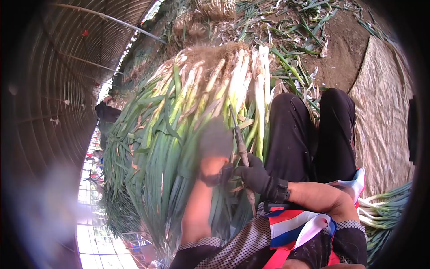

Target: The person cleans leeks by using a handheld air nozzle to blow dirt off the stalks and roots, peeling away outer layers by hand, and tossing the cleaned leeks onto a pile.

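Observation:
A large pile of long green onions (154,148) lies in front of me, white root ends toward the top and green leaves toward the bottom. My left hand (216,140), in a dark glove, is over the onion stalks, and motion smears its fingers. Just right of it, my right hand (256,176), also gloved, is closed around a slim wand-like tool (241,145). The tool has a thin dark tip pointing up at the stalks, and its lower end runs down past my hand. A few thick white stems (261,80) lie beside my knee.
My bent legs (293,130) are to the right of the pile. Loose leaf scraps (291,67) litter the soil. A woven ground sheet (380,116) and more green onions (387,215) lie at the right. More rooted bundles (217,9) stand at the top.

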Action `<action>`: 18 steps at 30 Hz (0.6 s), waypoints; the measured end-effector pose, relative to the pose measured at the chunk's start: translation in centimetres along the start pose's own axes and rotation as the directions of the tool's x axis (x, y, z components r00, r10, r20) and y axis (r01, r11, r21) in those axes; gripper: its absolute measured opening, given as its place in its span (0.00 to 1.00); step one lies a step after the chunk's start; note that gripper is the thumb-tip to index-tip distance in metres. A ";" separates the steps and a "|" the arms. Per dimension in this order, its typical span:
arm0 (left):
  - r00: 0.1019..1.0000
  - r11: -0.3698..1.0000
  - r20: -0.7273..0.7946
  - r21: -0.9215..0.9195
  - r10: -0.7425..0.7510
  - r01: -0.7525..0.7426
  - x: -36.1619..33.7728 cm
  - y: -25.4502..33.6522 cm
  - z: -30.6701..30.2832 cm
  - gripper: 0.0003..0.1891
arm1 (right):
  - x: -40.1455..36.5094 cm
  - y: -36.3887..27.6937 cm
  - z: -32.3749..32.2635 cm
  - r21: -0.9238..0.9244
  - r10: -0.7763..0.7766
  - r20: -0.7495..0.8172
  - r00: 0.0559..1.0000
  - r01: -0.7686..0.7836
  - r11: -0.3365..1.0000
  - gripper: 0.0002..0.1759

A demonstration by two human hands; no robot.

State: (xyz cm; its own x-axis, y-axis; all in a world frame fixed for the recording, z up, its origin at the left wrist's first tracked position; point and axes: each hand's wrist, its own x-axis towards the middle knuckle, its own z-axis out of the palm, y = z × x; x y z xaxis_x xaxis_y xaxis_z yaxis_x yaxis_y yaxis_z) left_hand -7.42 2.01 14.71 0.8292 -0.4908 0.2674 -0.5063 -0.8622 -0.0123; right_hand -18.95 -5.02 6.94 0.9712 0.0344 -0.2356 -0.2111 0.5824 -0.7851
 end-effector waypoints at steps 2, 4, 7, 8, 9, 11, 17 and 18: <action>0.998 0.997 0.000 -0.018 -0.068 0.068 -1.7 0.0 -1.2 0.21 | 0.2 -0.7 -0.2 -0.012 -0.023 -0.022 1.000 0.022 1.000 0.09; 0.989 0.997 0.131 -0.016 -0.073 0.075 -2.3 0.9 -4.0 0.21 | -0.2 -1.5 -0.3 0.030 -0.030 -0.004 1.000 0.030 0.999 0.10; 0.992 1.000 0.125 0.028 0.006 -0.009 -3.2 -1.7 -4.7 0.22 | -1.4 -1.3 0.3 -0.135 0.048 0.038 0.998 -0.043 0.990 0.09; 0.992 0.999 0.127 0.040 -0.005 0.000 -3.0 -2.1 -4.8 0.22 | -1.4 -1.4 0.5 -0.170 0.061 0.009 0.998 -0.058 0.984 0.08; 0.992 0.999 0.127 0.052 -0.016 0.010 -2.7 -2.4 -4.8 0.23 | -1.3 -1.9 0.5 -0.108 0.064 -0.001 0.998 -0.064 0.992 0.08; 0.992 0.997 0.096 -0.009 0.082 -0.081 -1.8 -1.4 -3.9 0.21 | -1.2 -3.2 0.1 0.015 0.074 -0.024 0.997 -0.073 0.997 0.09; 0.948 0.952 0.316 0.300 -0.035 -0.065 1.1 -1.0 -0.4 0.17 | -1.7 -0.8 0.4 -0.099 0.062 -0.042 0.997 -0.066 0.993 0.12; 0.922 0.965 0.353 0.254 -0.161 0.071 1.8 -0.9 -0.2 0.16 | -1.4 -0.4 0.6 -0.081 0.068 -0.074 0.995 -0.074 0.994 0.11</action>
State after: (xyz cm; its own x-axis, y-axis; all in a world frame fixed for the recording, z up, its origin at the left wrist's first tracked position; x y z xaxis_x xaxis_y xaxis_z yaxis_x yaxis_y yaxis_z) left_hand -5.49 1.94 15.45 0.9294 -0.3576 -0.0914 -0.3691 -0.8985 -0.2376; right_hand -20.18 -4.83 7.90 0.9438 0.0136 -0.3302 -0.2906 0.5101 -0.8095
